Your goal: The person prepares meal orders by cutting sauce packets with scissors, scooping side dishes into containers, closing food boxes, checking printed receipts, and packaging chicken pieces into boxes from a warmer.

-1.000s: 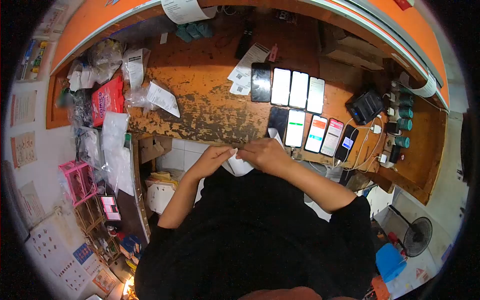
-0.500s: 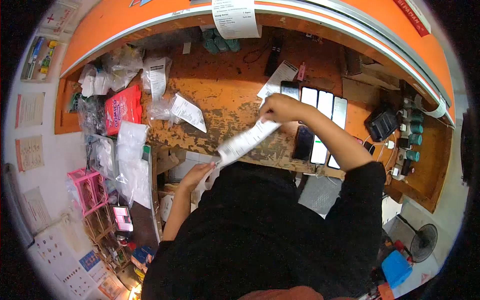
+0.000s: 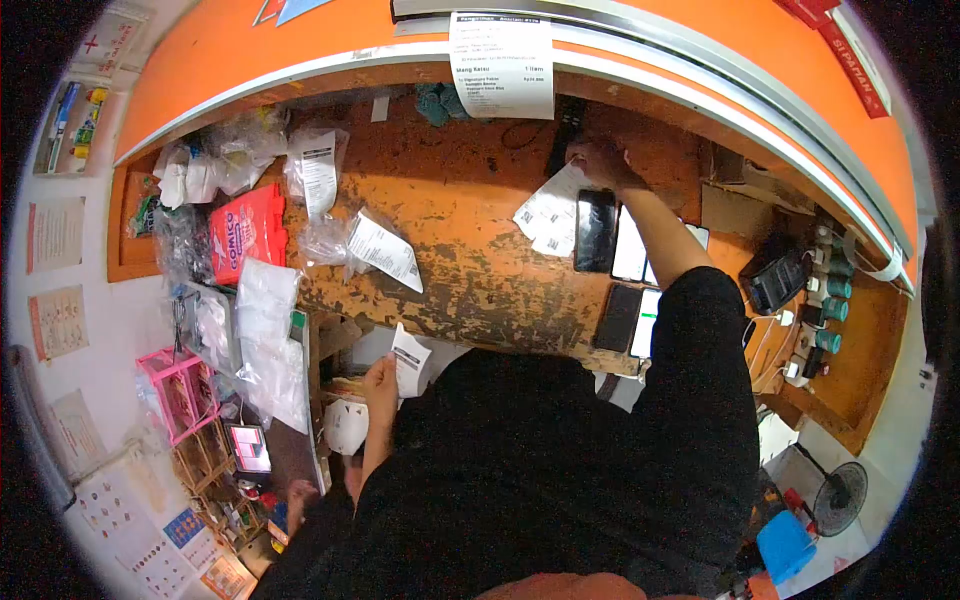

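My left hand (image 3: pixel 381 384) is closed on a curled white receipt (image 3: pixel 408 362) just below the desk's front edge. My right hand (image 3: pixel 604 163) reaches to the back of the wooden desk (image 3: pixel 470 210), over the top end of the flat printed slips (image 3: pixel 553 215); shadow hides its fingertips. Just right of the slips lies a dark phone (image 3: pixel 595 230), with another dark phone (image 3: pixel 617 317) nearer the edge. Phones with lit screens (image 3: pixel 629 247) are partly covered by my right arm.
Plastic bags and a red package (image 3: pixel 247 232) lie at the left. A printed strip (image 3: pixel 502 65) hangs from the shelf edge. Chargers and cables (image 3: pixel 795 370) are at the right. Another person's hand (image 3: pixel 299 497) shows at lower left.
My right hand has let go of the receipt and moved to the back of the desk. My left hand keeps the receipt, now lower left. Another person's hand has appeared at lower left.
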A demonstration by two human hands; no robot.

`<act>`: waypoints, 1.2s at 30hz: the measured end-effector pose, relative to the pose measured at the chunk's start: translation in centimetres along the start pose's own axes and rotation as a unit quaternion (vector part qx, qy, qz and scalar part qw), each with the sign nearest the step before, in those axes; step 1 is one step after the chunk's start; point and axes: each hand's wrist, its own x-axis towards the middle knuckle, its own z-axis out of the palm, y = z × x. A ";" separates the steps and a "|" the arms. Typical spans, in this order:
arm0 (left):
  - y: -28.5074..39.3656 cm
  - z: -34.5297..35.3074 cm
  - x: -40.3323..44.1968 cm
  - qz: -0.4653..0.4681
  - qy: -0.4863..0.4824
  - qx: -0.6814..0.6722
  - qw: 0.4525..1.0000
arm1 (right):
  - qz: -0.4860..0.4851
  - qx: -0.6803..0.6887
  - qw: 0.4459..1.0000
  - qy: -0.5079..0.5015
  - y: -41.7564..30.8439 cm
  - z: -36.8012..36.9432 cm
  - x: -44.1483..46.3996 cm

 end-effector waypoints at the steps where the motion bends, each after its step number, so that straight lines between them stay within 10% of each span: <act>1: 0.0 1.1 0.2 0.023 0.012 -0.008 1.000 | -0.001 -0.002 1.000 -0.003 0.4 0.1 -0.1; 7: 9.9 7.6 0.3 0.151 0.048 0.081 0.984 | -0.052 -0.106 0.978 0.173 -1.8 0.8 -3.9; 8: 11.3 8.5 0.2 0.150 0.050 0.085 0.984 | 0.088 0.015 0.996 0.011 -5.7 -2.6 -4.8; 13: 15.8 11.5 -0.2 0.242 -0.004 0.049 0.969 | -0.005 0.511 0.853 -0.107 -22.6 -4.4 -14.9; 16: 16.8 12.3 -0.6 0.142 -0.135 -0.018 0.980 | -0.025 0.373 0.925 -0.069 -24.8 -4.9 -18.6; 21: 17.4 12.0 -1.2 0.178 -0.272 0.168 0.931 | 0.273 0.304 0.911 0.050 -15.9 -12.0 -23.4; 23: 17.6 12.6 -1.6 0.103 -0.337 0.112 0.929 | 0.321 -0.062 0.928 0.179 -17.4 -12.7 -25.5; 29: 19.2 14.7 -3.1 0.195 -0.433 0.175 0.862 | -0.068 0.196 0.976 0.062 -25.4 -9.0 -27.6; 36: 18.9 16.1 -4.9 0.333 -0.427 0.273 0.795 | -0.021 0.144 0.989 0.005 -24.1 -6.5 -31.3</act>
